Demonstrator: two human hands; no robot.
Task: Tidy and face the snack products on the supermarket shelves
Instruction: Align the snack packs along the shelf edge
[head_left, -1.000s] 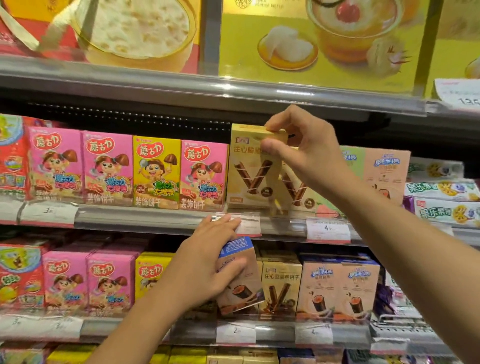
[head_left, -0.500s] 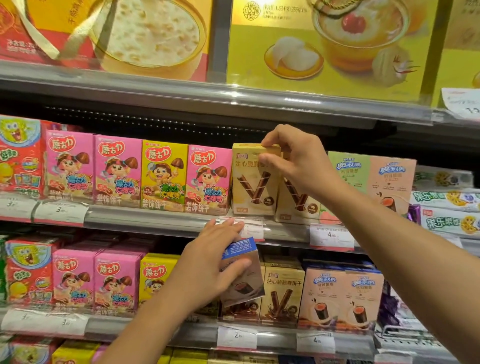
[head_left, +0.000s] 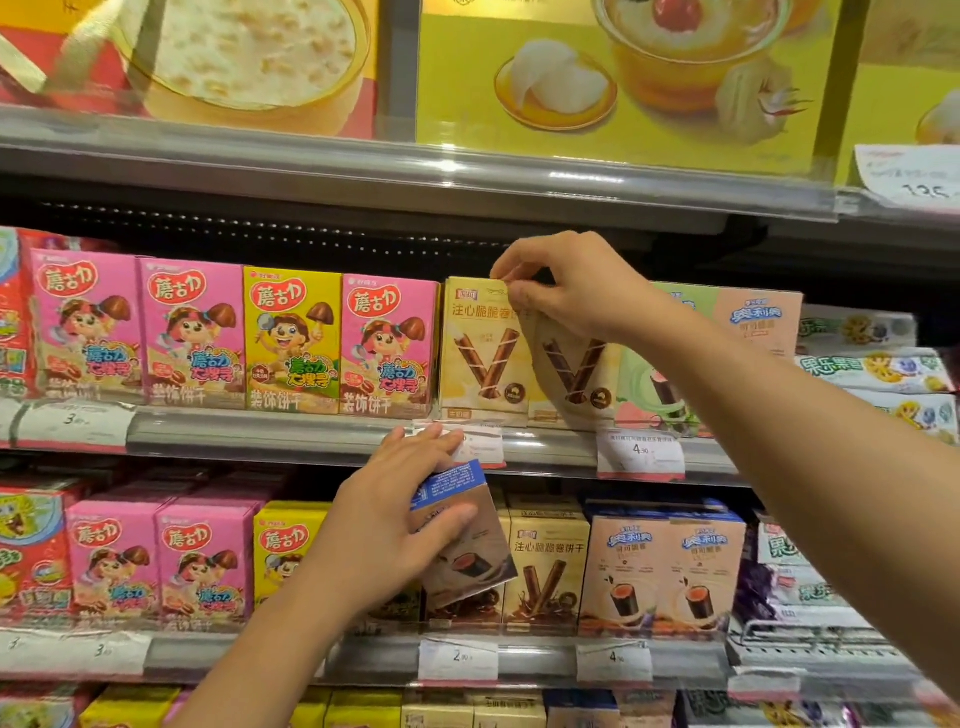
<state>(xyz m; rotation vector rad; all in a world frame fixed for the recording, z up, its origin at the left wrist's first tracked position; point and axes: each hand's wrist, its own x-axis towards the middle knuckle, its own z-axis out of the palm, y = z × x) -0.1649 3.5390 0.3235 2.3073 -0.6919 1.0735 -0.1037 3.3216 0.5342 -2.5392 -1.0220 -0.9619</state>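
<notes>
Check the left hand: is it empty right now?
No, the left hand grips a tilted blue-topped snack box before the lower shelf.

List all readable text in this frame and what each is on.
"蘑古力": pink box, middle shelf
"装饰饼干": foot of yellow box
"注心脆脆卷饼干": chocolate roll box, lower shelf
"4": price tag under cream boxes
"2": price tag, lower rail
Blue-topped box in left hand: print too small to read.

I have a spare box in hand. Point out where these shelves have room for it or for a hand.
Hand room: the dark band above the pink boxes, under the upper shelf rail. Both rows are packed tight; the left hand and its blue-topped box hide any lower slot.
</notes>
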